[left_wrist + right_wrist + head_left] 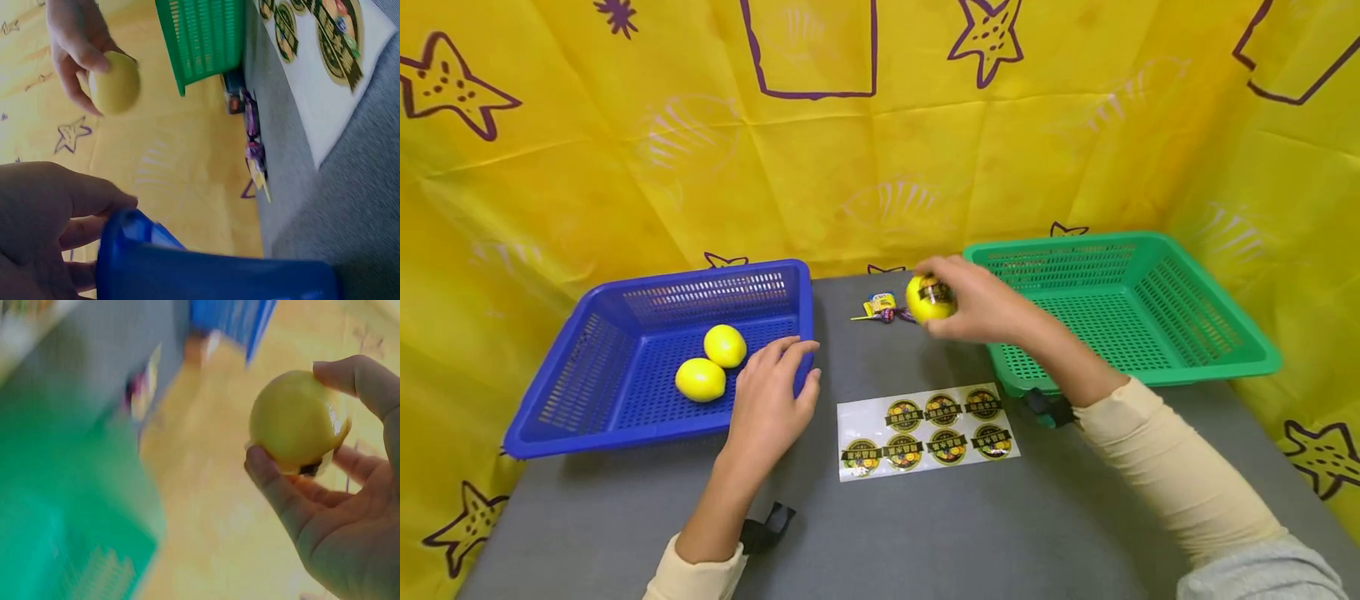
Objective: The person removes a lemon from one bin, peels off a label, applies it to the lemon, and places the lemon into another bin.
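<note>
My right hand holds a yellow lemon in the air by the near left corner of the green basket. A dark round sticker is on the lemon's side; in the right wrist view the thumb and fingertips pinch the lemon from opposite sides. My left hand, fingers loosely bent, is over the right rim of the blue basket. Its fingertips are right at that rim in the left wrist view. Two more lemons, one in front of the other, lie in the blue basket.
A white sheet with several round fruit stickers lies on the grey table between the baskets. Behind it are wrapped candies. The green basket stands at right, with a patterned yellow cloth hanging behind.
</note>
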### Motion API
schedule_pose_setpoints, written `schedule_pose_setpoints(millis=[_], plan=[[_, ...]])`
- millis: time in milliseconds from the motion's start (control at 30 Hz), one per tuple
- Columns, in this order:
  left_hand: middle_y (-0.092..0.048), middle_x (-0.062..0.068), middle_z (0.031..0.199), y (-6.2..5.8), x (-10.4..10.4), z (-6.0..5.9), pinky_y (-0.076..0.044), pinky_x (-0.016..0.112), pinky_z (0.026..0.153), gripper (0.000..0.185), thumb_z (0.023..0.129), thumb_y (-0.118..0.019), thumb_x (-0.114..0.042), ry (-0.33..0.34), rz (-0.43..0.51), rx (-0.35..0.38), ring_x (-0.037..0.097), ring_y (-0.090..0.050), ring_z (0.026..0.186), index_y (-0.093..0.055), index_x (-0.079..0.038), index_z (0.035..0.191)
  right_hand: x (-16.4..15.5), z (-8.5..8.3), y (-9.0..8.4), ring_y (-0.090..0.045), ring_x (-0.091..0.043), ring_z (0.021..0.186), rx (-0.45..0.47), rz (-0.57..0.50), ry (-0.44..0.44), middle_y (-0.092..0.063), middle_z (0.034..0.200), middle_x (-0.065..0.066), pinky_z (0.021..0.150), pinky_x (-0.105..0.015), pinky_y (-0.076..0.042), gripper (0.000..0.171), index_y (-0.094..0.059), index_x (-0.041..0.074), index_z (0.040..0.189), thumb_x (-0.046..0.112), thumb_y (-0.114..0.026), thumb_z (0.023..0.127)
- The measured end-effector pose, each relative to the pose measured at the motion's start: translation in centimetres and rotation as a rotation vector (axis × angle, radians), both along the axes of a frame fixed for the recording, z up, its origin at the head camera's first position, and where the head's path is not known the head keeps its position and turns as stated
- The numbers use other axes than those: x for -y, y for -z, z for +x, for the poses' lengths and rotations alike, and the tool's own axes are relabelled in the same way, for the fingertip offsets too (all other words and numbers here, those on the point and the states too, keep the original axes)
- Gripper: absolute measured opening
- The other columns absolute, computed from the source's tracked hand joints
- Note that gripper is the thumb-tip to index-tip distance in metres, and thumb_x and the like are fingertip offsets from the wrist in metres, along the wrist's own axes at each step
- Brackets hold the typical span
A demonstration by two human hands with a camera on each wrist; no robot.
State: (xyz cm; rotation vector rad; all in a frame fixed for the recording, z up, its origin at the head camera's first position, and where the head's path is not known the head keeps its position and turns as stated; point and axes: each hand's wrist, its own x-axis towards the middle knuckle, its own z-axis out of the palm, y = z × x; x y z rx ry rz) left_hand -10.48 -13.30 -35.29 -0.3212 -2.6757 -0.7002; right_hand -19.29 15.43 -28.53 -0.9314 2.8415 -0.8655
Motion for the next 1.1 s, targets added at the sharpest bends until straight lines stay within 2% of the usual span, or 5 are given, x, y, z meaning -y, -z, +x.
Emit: schedule_pose_setpoints(millis=[100,200,433,733,1100], plan=[[-0.058,0.020,0.133,0.1,0.4,-0.1,-0.045,0.061,0.094,0.034,0.095,-0.065,-0.015,-0.012,0.001,0.086,0.044,-0.057,0.114,-0.066,-0.008,0.128,-2.7,-2.5,-2.0,-0.052,-0.033,0.103,-0.027,0.075,0.047,-0.057,0.124,-0.020,0.084,-0.048,-0.045,0.060,-0.052,0.000,0.136,0.011,-0.075,0.081],[-0.056,0.019,0.135,0.3,0.5,0.0,-0.049,0.058,0.090,0.036,0.097,-0.063,-0.019,-0.019,0.016,0.134,0.040,-0.060,0.111,-0.065,-0.009,0.131,-5.3,-4.8,-2.6,-0.053,-0.036,0.101,-0.008,0.186,0.088,-0.059,0.123,-0.023,0.085,-0.050,-0.044,0.059,-0.054,-0.002,0.133,0.012,-0.076,0.080],[-0.055,0.016,0.135,0.5,0.7,0.1,-0.053,0.055,0.082,0.036,0.097,-0.061,-0.022,-0.031,0.023,0.141,0.034,-0.064,0.102,-0.065,-0.012,0.131,-8.0,-7.7,-0.2,-0.052,-0.042,0.111,0.248,0.424,0.102,-0.053,0.130,-0.027,0.089,-0.057,-0.044,0.068,-0.049,-0.005,0.136,0.017,-0.080,0.080],[-0.055,0.015,0.134,0.4,1.0,0.0,-0.054,0.052,0.077,0.037,0.098,-0.059,-0.024,-0.037,0.026,0.181,0.029,-0.066,0.098,-0.063,-0.016,0.134,-7.2,-9.1,4.0,-0.053,-0.046,0.116,0.442,0.406,0.203,-0.046,0.136,-0.031,0.094,-0.056,-0.047,0.069,-0.038,-0.008,0.141,0.010,-0.078,0.087],[-0.052,0.015,0.137,0.3,1.1,-0.2,-0.054,0.052,0.079,0.039,0.099,-0.062,-0.027,0.002,0.025,0.234,0.029,-0.065,0.102,-0.061,-0.017,0.137,-6.6,-9.0,4.9,-0.048,-0.045,0.119,0.326,0.479,0.232,-0.052,0.128,-0.028,0.095,-0.057,-0.045,0.069,-0.048,-0.006,0.134,0.009,-0.086,0.079]])
